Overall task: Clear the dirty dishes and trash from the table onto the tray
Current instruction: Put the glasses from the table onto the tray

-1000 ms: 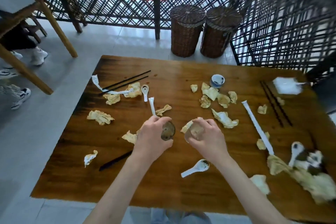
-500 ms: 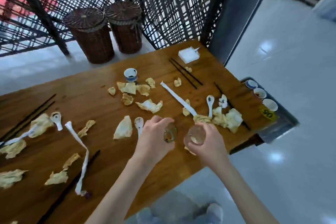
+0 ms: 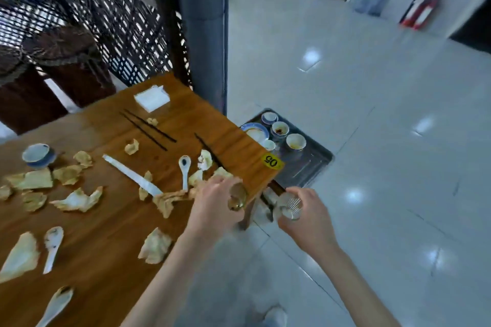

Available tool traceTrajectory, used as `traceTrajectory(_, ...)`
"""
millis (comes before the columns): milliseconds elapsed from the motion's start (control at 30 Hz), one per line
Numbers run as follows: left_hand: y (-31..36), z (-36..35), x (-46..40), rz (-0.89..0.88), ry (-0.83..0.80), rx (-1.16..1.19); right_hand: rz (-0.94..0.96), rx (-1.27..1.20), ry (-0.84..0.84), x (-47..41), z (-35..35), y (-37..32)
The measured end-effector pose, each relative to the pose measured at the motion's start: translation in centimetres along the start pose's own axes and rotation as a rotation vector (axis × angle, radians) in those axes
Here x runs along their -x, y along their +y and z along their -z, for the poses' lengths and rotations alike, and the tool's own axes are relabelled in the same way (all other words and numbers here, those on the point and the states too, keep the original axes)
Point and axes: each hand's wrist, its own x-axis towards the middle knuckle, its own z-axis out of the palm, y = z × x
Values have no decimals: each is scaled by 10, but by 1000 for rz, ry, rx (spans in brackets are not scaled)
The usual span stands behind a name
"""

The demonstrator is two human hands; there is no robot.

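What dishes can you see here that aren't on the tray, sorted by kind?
White spoons on the table: 3
Blue-rimmed cup on the table: 1
Glasses: 2, a brownish glass in the left hand and a clear glass in the right hand
Total: 6

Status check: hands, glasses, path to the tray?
Left hand grips a brownish glass; right hand grips a clear ribbed glass. Tray past table corner, already holding bowls. Path looks open.
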Motion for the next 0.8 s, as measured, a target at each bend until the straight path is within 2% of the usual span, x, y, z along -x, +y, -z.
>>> traceTrajectory(267,84,-64,-67,-3,70,-13,5,-20,37,-54,82,92)
traceTrajectory(667,134,-133,-201,12,71,36,21,8,16,-184,134,167)
traceTrajectory(800,142,-154,-263,76,76,94,26,38,-14,-249,148,184)
